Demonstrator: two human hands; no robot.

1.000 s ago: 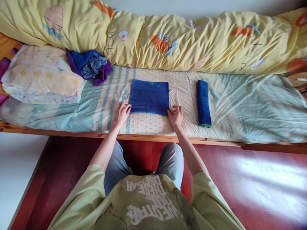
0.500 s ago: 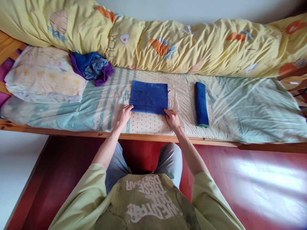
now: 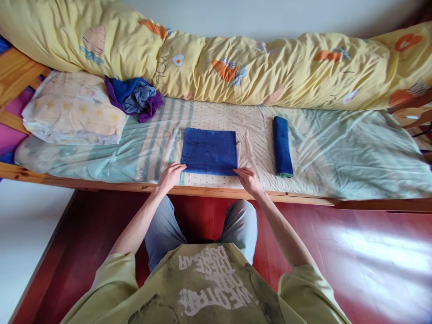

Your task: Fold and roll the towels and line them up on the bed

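A blue towel (image 3: 209,150) lies flat as a rectangle on the bed in front of me. My left hand (image 3: 171,176) pinches its near left corner, the fingers closed on the cloth. At the near right corner, my right hand (image 3: 249,179) grips the edge in the same way. To the right lies a rolled blue towel (image 3: 282,146) with a green edge at its near end, apart from both hands. A crumpled heap of purple, blue and grey cloths (image 3: 137,96) rests farther back on the left.
A yellow quilt (image 3: 290,74) with carrot prints is bunched along the wall. A pale pillow (image 3: 74,110) sits at the left end of the bed sheet (image 3: 340,153). The wooden bed edge (image 3: 216,192) runs between my knees and the bedding, above a red floor (image 3: 297,252).
Both hands have drawn the flat blue towel toward me, nearer the bed's front edge. The rolled towel stays in place on the sheet. The camera view has shifted slightly.
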